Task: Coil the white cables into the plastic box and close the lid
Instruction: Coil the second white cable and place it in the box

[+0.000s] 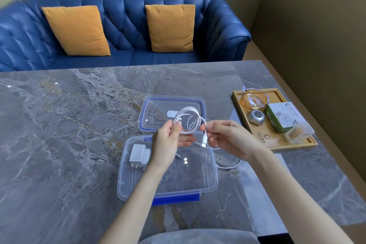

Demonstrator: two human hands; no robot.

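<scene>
A clear plastic box (208, 182) with a blue clip stands open on the grey marble table. A white wall charger (138, 157) lies in its left end. The clear lid (190, 101) with a blue seal lies flat just beyond the box. Above the box's far edge, my left hand (168, 144) pinches a round coil of white cable (188, 120) on its left side. My right hand (229, 138) pinches the same cable near its plug end (204, 140), which hangs down. A second white cable (229, 167) lies on the table by the box's right side.
A wooden tray (277, 144) at the right holds an amber glass ashtray (254, 98), a silver object, a green and white carton (283, 118) and a small clear box. A blue sofa (126, 25) with two orange cushions stands beyond the table's far edge.
</scene>
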